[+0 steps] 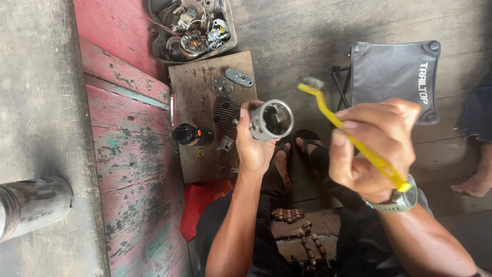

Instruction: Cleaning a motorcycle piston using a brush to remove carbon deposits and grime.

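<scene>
My left hand (252, 143) grips a grey metal engine cylinder (271, 120), its open bore turned toward me. My right hand (374, 146) holds a yellow-handled brush (353, 139) with worn bristles (311, 82) at the far tip, raised to the right of the cylinder and apart from it. A grey watch (398, 201) sits on my right wrist. My legs and sandalled feet (294, 146) show below the cylinder.
A wooden board (200, 82) carries a finned part (226, 114), a flat oval plate (239, 77) and a small black bottle (191, 135). A tray of engine parts (192, 28) lies beyond it. A folding stool (394, 77) and another person's bare foot (474, 185) are at the right.
</scene>
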